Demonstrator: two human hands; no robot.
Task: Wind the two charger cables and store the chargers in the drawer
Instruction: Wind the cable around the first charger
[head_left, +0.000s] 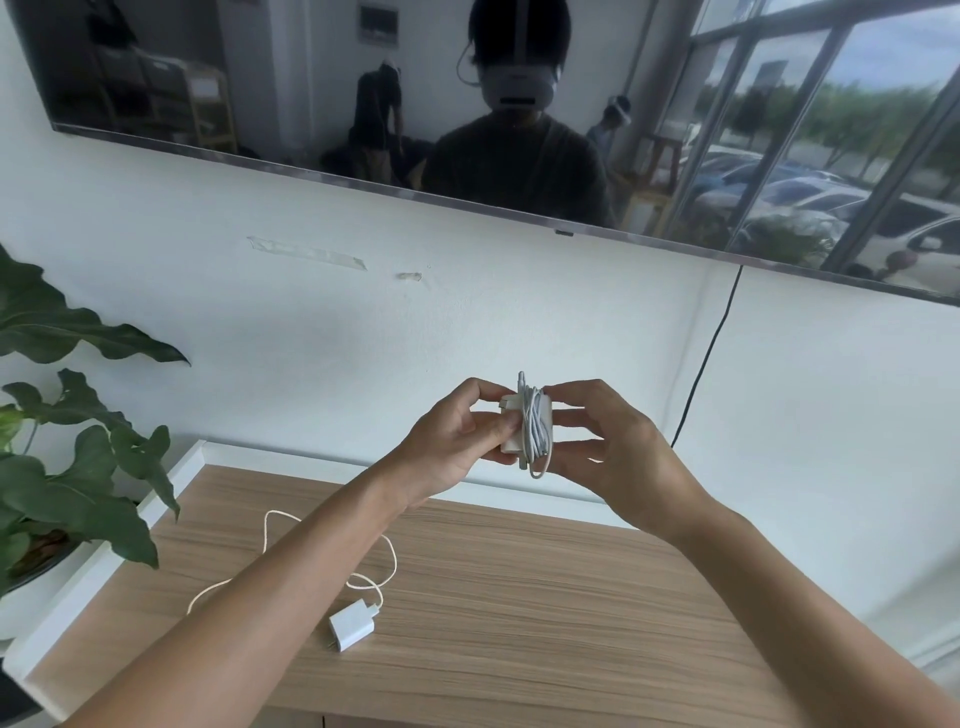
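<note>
At frame centre we hold a cable-wrapped charger (525, 427) raised above the table (519, 597), left hand (457, 441) and right hand (613, 447) each in a curled fingertip grip on it.

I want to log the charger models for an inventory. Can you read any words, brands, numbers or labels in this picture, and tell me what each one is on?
No text can be read.
Charger in the hands: its cable is wound round it; no print shows.
Charger on the wooden top: plain white faces, no marking visible.
White panel reflected in the wall screen: blurred, unreadable.
</note>
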